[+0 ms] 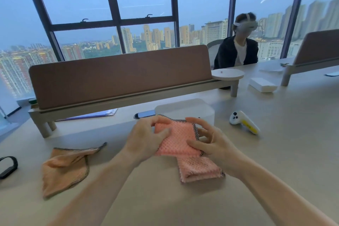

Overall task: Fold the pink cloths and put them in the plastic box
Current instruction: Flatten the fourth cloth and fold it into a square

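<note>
The fingers (pixel 161 131) of the left hand (pixel 145 139) are curled over the left edge of a folded pink cloth (pixel 177 139), thumb and fingertips pinching its top layer. The right hand (pixel 211 143) grips the same cloth from the other side, thumb pressed flat on the pink face, the other fingers bent around the dark-stitched right edge. Both hands are closed on this cloth and hold it just in front of the plastic box (pixel 185 110).

The cloth has a waffle-like, dotted weave in salmon pink, with a black-and-white overlock stitch along its border. It is folded into a small thick pad. Under it and reaching toward the viewer lies a second folded pink cloth (pixel 200 169), a long narrow bundle resting on the table (pixel 275 152), its far end hidden beneath the held one.

The box is translucent white with rounded corners, and whether it has a lid on cannot be told. Well to the left of the box, nearer the viewer, an unfolded peach-pink cloth (pixel 64 167) lies crumpled with dark stitching along its hem. Right of the box rests a white and yellow controller (pixel 244 122). Just behind the box on its left lies a dark phone (pixel 145 114).
</note>
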### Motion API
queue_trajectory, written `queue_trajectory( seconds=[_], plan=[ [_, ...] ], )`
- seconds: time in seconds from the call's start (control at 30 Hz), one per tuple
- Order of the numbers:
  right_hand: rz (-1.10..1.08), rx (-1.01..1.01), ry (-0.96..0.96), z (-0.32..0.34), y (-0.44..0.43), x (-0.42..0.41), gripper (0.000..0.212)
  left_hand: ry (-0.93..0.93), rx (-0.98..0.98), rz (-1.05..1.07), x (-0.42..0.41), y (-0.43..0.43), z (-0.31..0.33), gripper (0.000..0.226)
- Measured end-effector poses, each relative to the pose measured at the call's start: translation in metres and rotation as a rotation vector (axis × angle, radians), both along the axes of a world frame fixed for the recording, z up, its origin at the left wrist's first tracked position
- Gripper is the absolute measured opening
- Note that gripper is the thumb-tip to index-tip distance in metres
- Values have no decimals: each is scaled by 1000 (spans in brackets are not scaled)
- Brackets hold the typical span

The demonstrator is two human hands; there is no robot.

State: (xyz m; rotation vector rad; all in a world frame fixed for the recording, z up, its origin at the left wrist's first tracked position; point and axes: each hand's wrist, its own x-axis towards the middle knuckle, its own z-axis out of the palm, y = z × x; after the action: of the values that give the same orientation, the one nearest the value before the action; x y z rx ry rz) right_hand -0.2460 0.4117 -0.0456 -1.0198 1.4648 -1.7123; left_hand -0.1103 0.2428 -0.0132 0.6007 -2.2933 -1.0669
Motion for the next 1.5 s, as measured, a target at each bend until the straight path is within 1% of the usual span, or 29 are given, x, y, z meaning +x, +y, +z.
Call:
queue_trajectory(
  seconds=[0.1, 0.27, 0.47, 0.63, 0.77, 0.83, 0.93, 1.0, 1.1, 1.17, 1.23, 1.3, 1.33, 1.4, 1.47, 1.5],
  plan=[
    [-78, 164, 74, -4, 21, -34, 47, 26, 46, -7, -25, 19, -28, 18],
    [-87, 295, 101, -26, 37, -56, 45, 21, 80, -26, -45, 37, -58, 17],
    [-88, 298, 104, -35, 30, -57, 46, -39, 56, 10, -43, 31, -68, 20],
    [-119, 361, 250, -47, 30, -59, 49, -61, -26, 47, -46, 29, -82, 27],
    [-135, 402, 305, -56, 33, -61, 50, -107, -76, 58, -46, 33, -91, 32],
    [-146, 380, 320, -54, 33, -61, 49, -92, -77, 70, -46, 32, -91, 32],
    [-164, 331, 292, -44, 32, -60, 47, -47, -73, 71, -46, 33, -86, 32],
    [-166, 340, 322, -44, 32, -60, 48, -54, -69, 74, -45, 34, -86, 33],
    [-152, 429, 412, -54, 33, -58, 51, -106, -87, 74, -41, 36, -95, 36],
    [-174, 469, 474, -57, 33, -58, 49, -130, -98, 72, -40, 35, -101, 36],
    [-214, 519, 610, -56, 34, -57, 47, -149, -114, 92, -40, 33, -102, 37],
    [-231, 559, 755, -52, 36, -58, 51, -136, -131, 131, -38, 33, -98, 39],
    [-239, 546, 791, -50, 35, -58, 53, -109, -159, 144, -38, 33, -94, 40],
    [-284, 494, 836, -39, 30, -52, 53, -81, -287, 123, -40, 40, -86, 42],
    [-307, 480, 907, -31, 16, -42, 53, -145, -394, 14, -47, 48, -85, 50],
    [-275, 499, 977, -32, 8, -37, 54, -223, -452, -50, -52, 52, -91, 56]
  ],
)
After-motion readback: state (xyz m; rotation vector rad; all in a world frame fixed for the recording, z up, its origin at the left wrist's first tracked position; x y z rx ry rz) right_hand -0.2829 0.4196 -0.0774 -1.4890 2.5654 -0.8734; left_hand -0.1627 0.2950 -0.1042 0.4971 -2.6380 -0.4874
